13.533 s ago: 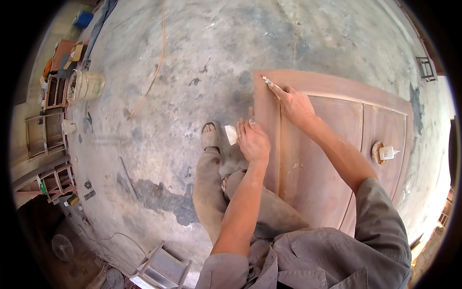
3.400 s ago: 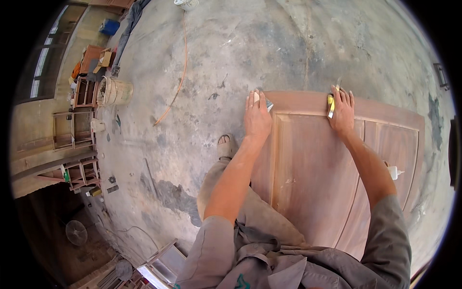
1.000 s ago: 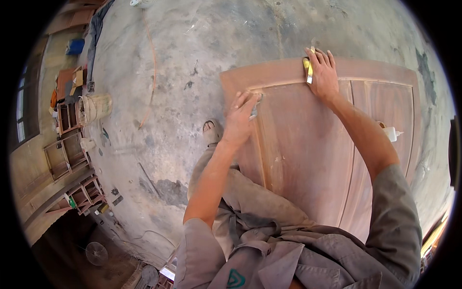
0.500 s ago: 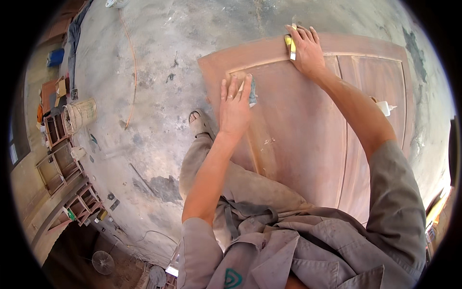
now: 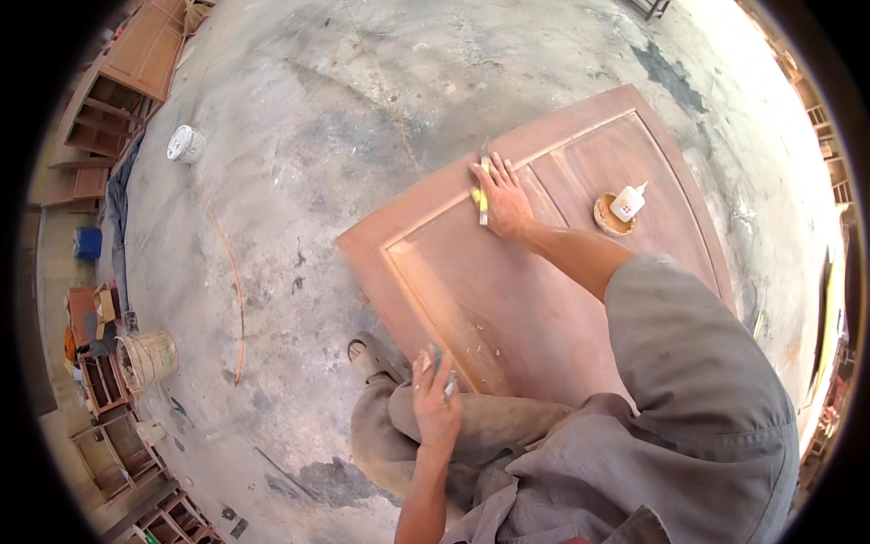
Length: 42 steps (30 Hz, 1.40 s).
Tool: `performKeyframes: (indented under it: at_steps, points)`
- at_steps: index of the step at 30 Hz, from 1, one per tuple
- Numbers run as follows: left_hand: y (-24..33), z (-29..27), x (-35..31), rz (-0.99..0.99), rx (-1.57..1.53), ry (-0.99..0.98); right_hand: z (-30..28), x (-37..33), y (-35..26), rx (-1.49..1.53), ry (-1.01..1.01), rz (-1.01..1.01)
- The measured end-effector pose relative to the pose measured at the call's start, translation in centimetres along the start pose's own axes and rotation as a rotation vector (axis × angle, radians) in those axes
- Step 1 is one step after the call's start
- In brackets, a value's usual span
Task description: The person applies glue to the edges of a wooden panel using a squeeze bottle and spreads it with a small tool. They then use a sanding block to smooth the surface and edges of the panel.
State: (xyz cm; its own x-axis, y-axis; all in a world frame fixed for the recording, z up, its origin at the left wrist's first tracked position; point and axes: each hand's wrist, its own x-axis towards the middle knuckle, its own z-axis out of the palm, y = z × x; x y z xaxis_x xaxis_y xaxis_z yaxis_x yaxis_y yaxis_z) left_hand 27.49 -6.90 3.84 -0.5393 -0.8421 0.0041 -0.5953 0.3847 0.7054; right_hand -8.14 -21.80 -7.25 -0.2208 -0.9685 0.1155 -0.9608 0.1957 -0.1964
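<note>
A brown wooden door panel (image 5: 535,308) with raised frame moulding lies in front of me. My right hand (image 5: 506,201) rests on its far rail, fingers closed over a yellow utility knife (image 5: 484,195) whose thin blade points away. Close to my bent knee, my left hand (image 5: 437,399) grips a folded grey-blue piece that looks like sandpaper (image 5: 438,355), partly hidden by the fingers. This hand is over the panel's near left edge. Pale shavings or flakes (image 5: 480,349) are scattered on the wood nearby.
On the panel's right part, a white glue bottle (image 5: 627,204) leans in a small round brown dish (image 5: 609,218). An orange hose (image 5: 237,308) runs over the concrete floor. Buckets (image 5: 186,143) and wooden cabinets (image 5: 136,63) stand along the left.
My left hand has drawn back from the panel's far left corner toward my knee, with the grey-blue piece. My right hand stays on the far rail with the knife. The view has shifted.
</note>
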Motion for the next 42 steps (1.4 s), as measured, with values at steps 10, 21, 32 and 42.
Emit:
performKeyframes:
  at_steps: [10, 21, 32, 42]
  points:
    - [-14.5, -7.9, 19.9, 0.062, 0.097, 0.130, -3.9, -11.4, -0.7, 0.009, -0.158, 0.060]
    - [-15.6, -20.3, 1.5, -0.313, 0.273, -0.465, -4.4, -11.2, -1.0, 0.068, -0.301, 0.158]
    - [-7.7, -16.3, 23.6, 0.075, 0.314, -0.756, -4.3, -12.0, 0.1, 0.182, -0.223, 0.189]
    - [-0.7, -13.8, 32.5, 0.274, 0.360, -1.105, -5.1, -12.8, -0.8, 0.250, -0.014, 0.432]
